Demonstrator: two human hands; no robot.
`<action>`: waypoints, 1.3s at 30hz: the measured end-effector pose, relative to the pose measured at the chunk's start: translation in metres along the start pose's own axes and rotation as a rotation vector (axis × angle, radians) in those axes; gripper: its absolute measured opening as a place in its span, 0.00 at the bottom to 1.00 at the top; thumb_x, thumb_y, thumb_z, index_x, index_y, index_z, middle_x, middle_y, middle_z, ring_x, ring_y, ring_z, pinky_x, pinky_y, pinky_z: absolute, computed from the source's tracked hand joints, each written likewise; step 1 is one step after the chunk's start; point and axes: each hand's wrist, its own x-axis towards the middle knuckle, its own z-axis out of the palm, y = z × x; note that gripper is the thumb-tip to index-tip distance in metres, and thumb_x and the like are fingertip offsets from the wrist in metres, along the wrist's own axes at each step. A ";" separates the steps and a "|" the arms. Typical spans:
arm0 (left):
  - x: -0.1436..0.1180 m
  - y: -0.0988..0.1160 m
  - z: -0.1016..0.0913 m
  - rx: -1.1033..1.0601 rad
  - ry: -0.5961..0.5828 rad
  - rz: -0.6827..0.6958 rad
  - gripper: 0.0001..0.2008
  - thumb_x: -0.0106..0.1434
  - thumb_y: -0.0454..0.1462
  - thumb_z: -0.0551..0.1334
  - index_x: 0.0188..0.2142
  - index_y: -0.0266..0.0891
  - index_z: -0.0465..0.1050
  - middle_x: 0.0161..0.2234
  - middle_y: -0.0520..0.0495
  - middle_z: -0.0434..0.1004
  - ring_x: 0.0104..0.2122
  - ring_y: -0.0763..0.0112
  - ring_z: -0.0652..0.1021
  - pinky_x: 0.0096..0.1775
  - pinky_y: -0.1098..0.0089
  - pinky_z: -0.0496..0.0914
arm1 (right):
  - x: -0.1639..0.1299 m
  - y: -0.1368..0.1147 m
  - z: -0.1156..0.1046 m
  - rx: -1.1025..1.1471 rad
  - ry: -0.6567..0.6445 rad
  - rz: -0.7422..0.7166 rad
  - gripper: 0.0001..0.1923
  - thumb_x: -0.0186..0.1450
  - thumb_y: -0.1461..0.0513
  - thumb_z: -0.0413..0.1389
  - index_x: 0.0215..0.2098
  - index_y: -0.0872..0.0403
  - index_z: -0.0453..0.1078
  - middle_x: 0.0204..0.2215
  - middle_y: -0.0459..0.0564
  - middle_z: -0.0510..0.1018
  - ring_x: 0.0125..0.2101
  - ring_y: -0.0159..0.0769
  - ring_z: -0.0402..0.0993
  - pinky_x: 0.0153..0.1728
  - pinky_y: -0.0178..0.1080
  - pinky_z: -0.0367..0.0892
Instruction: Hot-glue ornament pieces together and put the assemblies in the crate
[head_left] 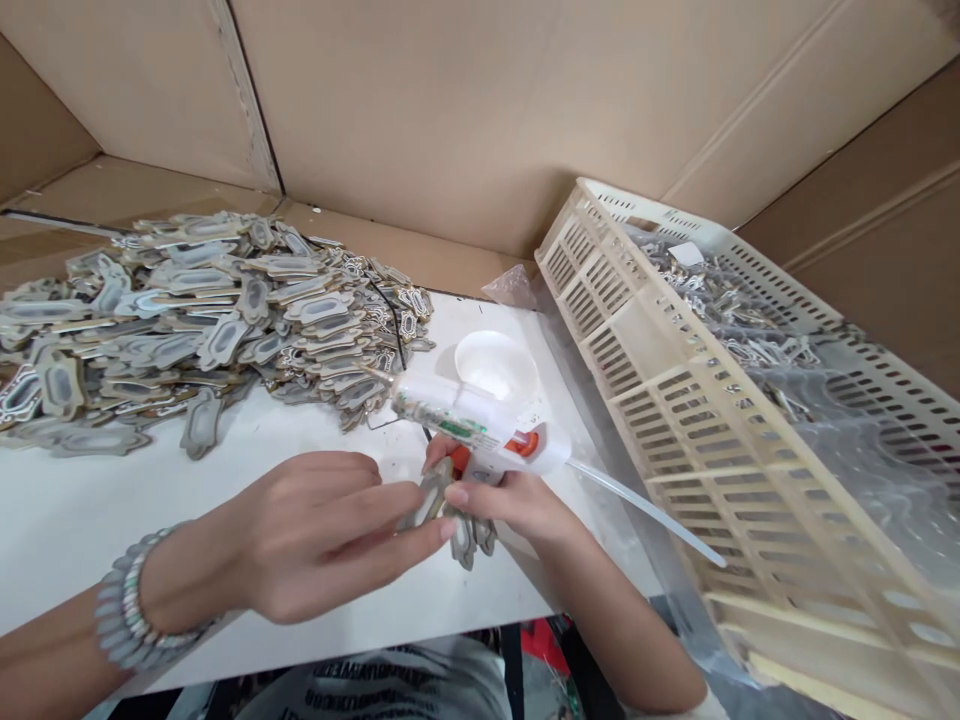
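My right hand (517, 502) is closed round the grip of a white glue gun (480, 425) with an orange trigger. The gun's nozzle points left, and a clear glue stick (652, 512) sticks out of its back end. Between my right thumb and the gun are several small grey frame-shaped plates (465, 540) with scalloped edges. My left hand (322, 535) pinches one frame-shaped plate (433, 495) at its fingertips, touching those by my right thumb. Behind the gun stands a white bowl (496, 362), partly covered by it.
A large heap of similar plates (217, 310) lies at the left back of the white table (300, 430). At right a cream plastic crate (637, 370) holds bagged metal pieces. Cardboard walls (465, 120) stand behind. A black cord (394, 315) crosses near the heap.
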 end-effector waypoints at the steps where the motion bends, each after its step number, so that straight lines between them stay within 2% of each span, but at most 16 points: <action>1: -0.001 0.001 0.000 0.016 0.014 0.038 0.25 0.67 0.28 0.59 0.60 0.48 0.65 0.41 0.48 0.82 0.29 0.69 0.77 0.29 0.66 0.71 | 0.001 0.000 0.000 0.007 -0.041 -0.008 0.16 0.58 0.49 0.64 0.35 0.50 0.73 0.28 0.45 0.74 0.27 0.31 0.69 0.30 0.35 0.69; 4: -0.004 0.003 -0.002 0.100 0.049 0.093 0.30 0.64 0.26 0.60 0.64 0.45 0.62 0.44 0.47 0.83 0.33 0.65 0.80 0.35 0.63 0.75 | 0.001 0.001 0.001 0.043 -0.076 -0.026 0.13 0.60 0.51 0.64 0.35 0.51 0.74 0.28 0.44 0.74 0.27 0.30 0.69 0.29 0.33 0.67; 7: -0.005 0.002 -0.004 0.157 0.082 0.073 0.29 0.65 0.26 0.58 0.63 0.45 0.62 0.46 0.46 0.82 0.33 0.65 0.80 0.34 0.62 0.75 | 0.001 0.003 -0.001 0.093 0.050 -0.009 0.15 0.60 0.49 0.64 0.35 0.51 0.74 0.25 0.42 0.71 0.23 0.27 0.64 0.24 0.32 0.62; 10: -0.002 -0.007 -0.007 0.172 0.162 0.070 0.21 0.67 0.29 0.59 0.58 0.46 0.68 0.45 0.46 0.83 0.30 0.69 0.79 0.30 0.65 0.74 | 0.001 0.004 -0.007 0.097 0.169 -0.025 0.17 0.61 0.47 0.63 0.34 0.52 0.75 0.21 0.41 0.68 0.19 0.26 0.59 0.21 0.32 0.55; 14: 0.004 -0.023 -0.014 0.164 0.291 0.024 0.10 0.68 0.35 0.64 0.49 0.43 0.74 0.35 0.51 0.83 0.28 0.76 0.77 0.31 0.72 0.73 | 0.002 0.004 -0.015 0.058 0.225 -0.091 0.18 0.62 0.47 0.62 0.32 0.53 0.74 0.25 0.43 0.70 0.18 0.25 0.57 0.21 0.35 0.52; 17: 0.004 -0.034 -0.020 0.242 0.306 -0.064 0.12 0.68 0.37 0.64 0.50 0.42 0.74 0.35 0.50 0.81 0.32 0.75 0.77 0.35 0.71 0.72 | 0.003 0.004 -0.018 0.010 0.241 -0.116 0.18 0.62 0.46 0.61 0.32 0.53 0.74 0.24 0.43 0.69 0.17 0.25 0.57 0.22 0.35 0.53; 20: 0.002 -0.042 -0.024 0.365 0.326 -0.124 0.14 0.67 0.37 0.65 0.52 0.42 0.74 0.34 0.50 0.79 0.33 0.71 0.75 0.38 0.68 0.71 | 0.002 0.003 -0.016 -0.108 0.294 -0.132 0.18 0.62 0.46 0.60 0.31 0.52 0.73 0.22 0.42 0.67 0.19 0.28 0.59 0.24 0.36 0.59; 23: 0.000 -0.047 -0.026 0.483 0.345 -0.130 0.15 0.68 0.38 0.64 0.53 0.38 0.73 0.34 0.49 0.79 0.32 0.69 0.75 0.39 0.67 0.70 | 0.000 -0.002 -0.012 -0.251 0.357 -0.087 0.14 0.61 0.49 0.60 0.32 0.51 0.72 0.21 0.42 0.66 0.22 0.30 0.63 0.28 0.36 0.64; 26: -0.001 -0.047 -0.025 0.516 0.393 -0.205 0.19 0.67 0.43 0.65 0.54 0.36 0.71 0.33 0.49 0.80 0.32 0.68 0.76 0.38 0.68 0.71 | 0.000 -0.009 -0.007 -0.310 0.375 -0.019 0.12 0.59 0.51 0.59 0.31 0.51 0.70 0.20 0.41 0.63 0.21 0.30 0.61 0.26 0.35 0.63; 28: -0.002 -0.045 -0.024 0.478 0.431 -0.259 0.16 0.65 0.44 0.66 0.49 0.39 0.74 0.34 0.50 0.81 0.33 0.68 0.79 0.39 0.69 0.72 | 0.000 -0.012 -0.004 -0.322 0.380 -0.003 0.12 0.58 0.51 0.58 0.29 0.51 0.68 0.20 0.42 0.65 0.21 0.29 0.60 0.24 0.35 0.63; 31: -0.001 -0.042 -0.025 0.408 0.472 -0.238 0.07 0.63 0.40 0.69 0.40 0.44 0.77 0.34 0.53 0.82 0.33 0.70 0.80 0.38 0.71 0.72 | 0.001 -0.015 -0.003 -0.333 0.393 -0.003 0.11 0.57 0.52 0.57 0.31 0.51 0.69 0.23 0.44 0.69 0.21 0.30 0.62 0.26 0.35 0.66; 36: 0.001 -0.041 -0.028 0.369 0.472 -0.221 0.08 0.62 0.38 0.70 0.42 0.49 0.78 0.32 0.56 0.82 0.31 0.69 0.80 0.40 0.67 0.72 | 0.001 -0.019 -0.002 -0.374 0.407 0.007 0.10 0.57 0.53 0.56 0.28 0.51 0.66 0.24 0.45 0.71 0.22 0.30 0.65 0.25 0.35 0.67; 39: 0.001 -0.042 -0.026 0.417 0.463 -0.259 0.06 0.63 0.40 0.69 0.41 0.48 0.78 0.32 0.55 0.81 0.33 0.68 0.80 0.42 0.67 0.72 | 0.001 -0.018 -0.002 -0.457 0.412 -0.043 0.10 0.57 0.54 0.56 0.24 0.50 0.63 0.22 0.44 0.70 0.22 0.31 0.66 0.25 0.36 0.65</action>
